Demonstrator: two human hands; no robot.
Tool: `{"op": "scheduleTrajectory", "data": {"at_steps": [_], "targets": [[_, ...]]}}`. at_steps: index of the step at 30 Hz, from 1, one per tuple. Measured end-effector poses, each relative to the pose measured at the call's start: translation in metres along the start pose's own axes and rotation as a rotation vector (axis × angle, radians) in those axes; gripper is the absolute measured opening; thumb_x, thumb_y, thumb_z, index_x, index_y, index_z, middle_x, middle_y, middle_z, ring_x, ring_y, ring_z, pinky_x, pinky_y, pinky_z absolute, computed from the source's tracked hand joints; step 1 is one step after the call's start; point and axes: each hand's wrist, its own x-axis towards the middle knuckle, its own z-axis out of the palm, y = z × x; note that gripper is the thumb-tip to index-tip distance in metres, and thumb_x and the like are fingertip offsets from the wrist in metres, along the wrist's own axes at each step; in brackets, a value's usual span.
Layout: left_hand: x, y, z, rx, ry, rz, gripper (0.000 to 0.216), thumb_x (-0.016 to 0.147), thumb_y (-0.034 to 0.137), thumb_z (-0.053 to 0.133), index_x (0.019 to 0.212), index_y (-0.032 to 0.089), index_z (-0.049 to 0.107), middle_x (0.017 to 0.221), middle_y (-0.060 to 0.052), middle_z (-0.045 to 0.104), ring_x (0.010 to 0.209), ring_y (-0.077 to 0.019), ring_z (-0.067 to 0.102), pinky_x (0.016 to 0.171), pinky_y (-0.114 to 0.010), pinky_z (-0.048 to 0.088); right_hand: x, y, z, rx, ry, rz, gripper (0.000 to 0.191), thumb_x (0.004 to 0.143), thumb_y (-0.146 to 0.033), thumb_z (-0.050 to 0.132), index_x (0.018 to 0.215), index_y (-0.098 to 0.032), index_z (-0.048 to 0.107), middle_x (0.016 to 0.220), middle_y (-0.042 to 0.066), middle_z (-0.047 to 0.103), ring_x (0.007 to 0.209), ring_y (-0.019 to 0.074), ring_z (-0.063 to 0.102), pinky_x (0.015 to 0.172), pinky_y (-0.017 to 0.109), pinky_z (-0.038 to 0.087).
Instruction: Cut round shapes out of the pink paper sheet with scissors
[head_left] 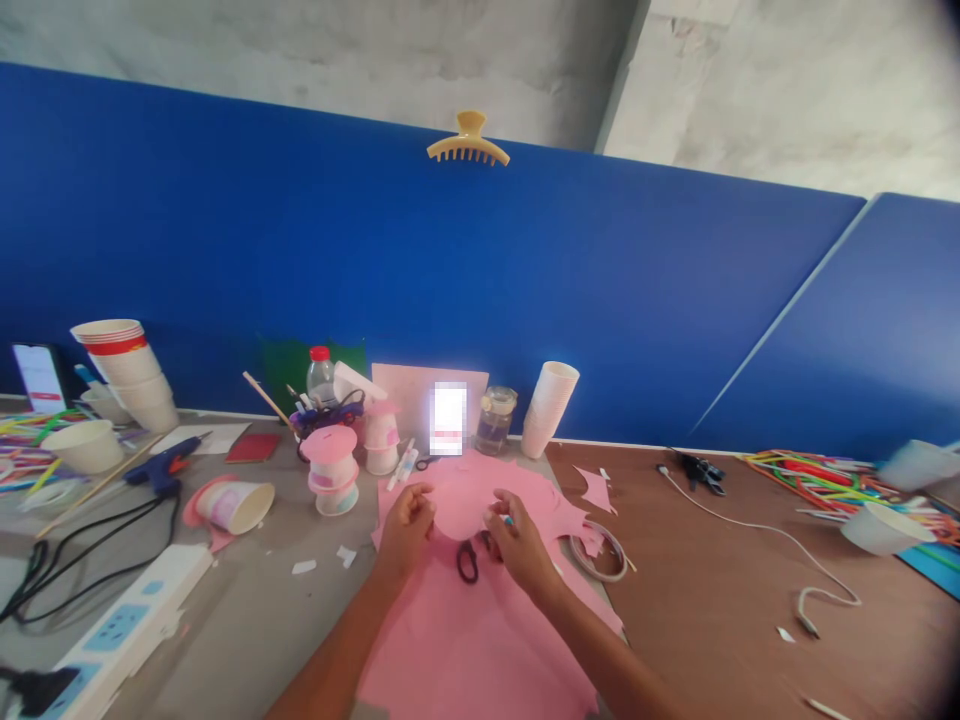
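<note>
My left hand (pixel 406 525) is closed on the left edge of a rounded piece of pink paper (pixel 459 508). Opposite it, my right hand (pixel 517 532) pinches the right edge of the same piece. A small teal spot shows by the right fingers; I cannot make out what it is. Dark-handled scissors (pixel 467 562) lie just below the round piece, partly hidden by it and the right hand. Under both hands spreads a large pink paper sheet (pixel 480 640), with cut pink pieces behind and to the right.
A lit phone (pixel 448 420) stands behind the hands, beside a glass jar (pixel 495 420) and stacked paper cups (pixel 550 410). Pink-topped cup pieces (pixel 332 470) stand left. Further left are a glue gun (pixel 161 468) and power strip (pixel 124 640). A tape roll (pixel 598 552) lies right.
</note>
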Motion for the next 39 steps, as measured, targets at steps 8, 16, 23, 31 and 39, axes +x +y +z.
{"op": "scheduleTrajectory", "data": {"at_steps": [8,16,23,31,39], "targets": [[-0.006,0.011,0.002,-0.108,0.007,0.013,0.044,0.062,0.046,0.044,0.101,0.029,0.036,0.059,0.008,0.038,0.045,0.0077,0.041,0.048,-0.005,0.035,0.014,-0.020,0.023,0.301,0.034,0.094,0.049,0.076,-0.024,0.046,0.122,-0.015,0.030,0.068,-0.003,0.029,0.045,0.0042,0.034,0.038,0.018,0.026],[-0.001,0.001,0.005,-0.124,-0.001,-0.079,0.051,0.060,0.047,0.048,0.106,0.029,0.035,0.060,0.008,0.038,0.048,0.0092,0.041,0.051,-0.005,0.037,0.027,-0.007,0.021,0.478,0.026,0.039,0.054,0.072,-0.032,0.053,0.120,-0.015,0.033,0.070,-0.002,0.029,0.046,0.0040,0.034,0.038,0.018,0.026],[-0.002,0.003,0.012,-0.101,0.019,-0.180,0.061,0.060,0.043,0.050,0.116,0.028,0.032,0.070,0.004,0.049,0.056,0.0116,0.040,0.054,-0.003,0.039,0.036,0.014,0.015,0.468,-0.028,-0.009,0.047,0.076,-0.036,0.054,0.115,-0.013,0.041,0.069,-0.001,0.032,0.049,0.0042,0.033,0.041,0.017,0.025],[0.001,-0.002,0.010,-0.161,-0.022,-0.240,0.049,0.055,0.052,0.054,0.077,0.012,0.038,0.055,0.006,0.036,0.044,0.0117,0.031,0.043,-0.003,0.026,0.033,0.011,0.016,0.492,-0.062,0.029,0.043,0.077,-0.033,0.057,0.114,-0.015,0.043,0.071,0.000,0.033,0.056,0.0046,0.032,0.047,0.016,0.028],[0.002,-0.003,0.010,-0.270,-0.067,-0.353,0.046,0.055,0.049,0.055,0.073,0.013,0.032,0.051,0.005,0.031,0.043,0.0099,0.029,0.042,-0.004,0.024,0.034,0.019,0.016,0.568,-0.069,0.075,0.045,0.076,-0.036,0.058,0.114,-0.019,0.040,0.072,0.000,0.033,0.050,0.0044,0.033,0.041,0.018,0.030]]}}
